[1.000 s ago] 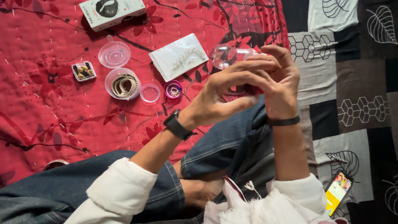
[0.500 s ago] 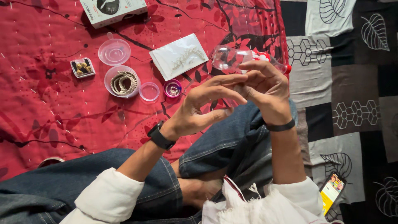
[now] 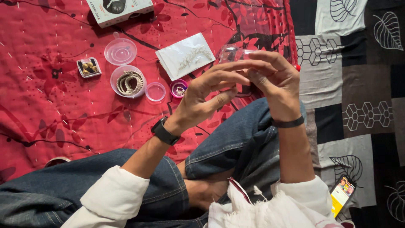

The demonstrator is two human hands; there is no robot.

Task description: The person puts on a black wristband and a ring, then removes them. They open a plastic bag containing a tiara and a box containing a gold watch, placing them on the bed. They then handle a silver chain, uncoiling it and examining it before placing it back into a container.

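Over a red quilt (image 3: 50, 114), both hands' fingertips meet beside a clear pouch (image 3: 231, 54).

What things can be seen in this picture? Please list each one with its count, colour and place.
clear plastic bag: 1, transparent, behind the fingertips of both hands
flat packet: 1, white, on the red cloth, top centre
box: 1, white and dark, top edge
round tub with coiled chain: 1, clear, left of centre
round lid: 1, clear, above the tub
small lid: 1, clear, right of the tub
small pot: 1, pink-purple, beside the small lid
square case: 1, clear, gold pieces inside, left
red cloth: 1, flowered, left half
patchwork cloth: 1, black, grey, white, right
phone: 1, yellow screen, bottom right
left hand: black watch on the wrist
right hand: black band on the wrist
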